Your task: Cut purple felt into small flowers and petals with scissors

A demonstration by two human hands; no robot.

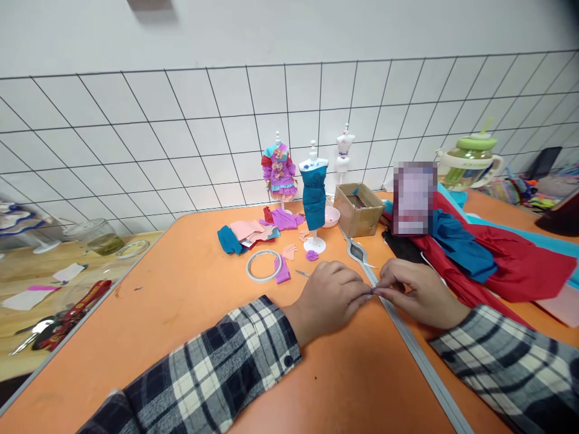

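Observation:
My left hand (332,298) and my right hand (418,292) meet fingertip to fingertip above the grey table seam. Both are closed in a pinch on something small and dark, too tiny to name. Just beyond them stands a small white dress form (313,193) wrapped in teal crepe paper. A purple paper rosette (312,255) lies by its base. Near my left hand are a small pointed metal blade (302,273), a strip of purple paper (282,270) and a roll of clear tape (248,268).
Behind stand a dress form in a purple ruffled outfit (279,172) and a bare white one (344,150). A cardboard box (362,214), a pink bowl (332,216), a phone (414,199), red crepe paper (525,259) and a green-lidded jug (473,163) are to the right.

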